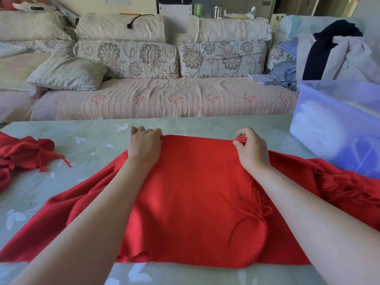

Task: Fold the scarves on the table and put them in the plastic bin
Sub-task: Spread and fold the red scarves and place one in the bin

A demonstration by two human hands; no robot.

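Red cloth fills the near half of the table (92, 140): a red scarf (195, 192) lies spread flat across it, doubled over itself in the middle, its near hem close to the table's front edge. Its fringe trails out to the right, and more tassels show as raised cords under the top layer. Both forearms reach over the fabric. At the far edge of the folded layer the left hand (145, 144) curls its fingers over the left corner, gripping it, while the right hand (251, 149) pinches the right corner between thumb and fingers. Farther left a second red scarf (24, 151) sits crumpled, well apart from the hands. At the right stands the translucent plastic bin (337, 124), beside the spread scarf's fringed end. Something pale, perhaps folded cloth, lies inside, blurred by the wall. Beyond the table runs a floral sofa (144, 95).
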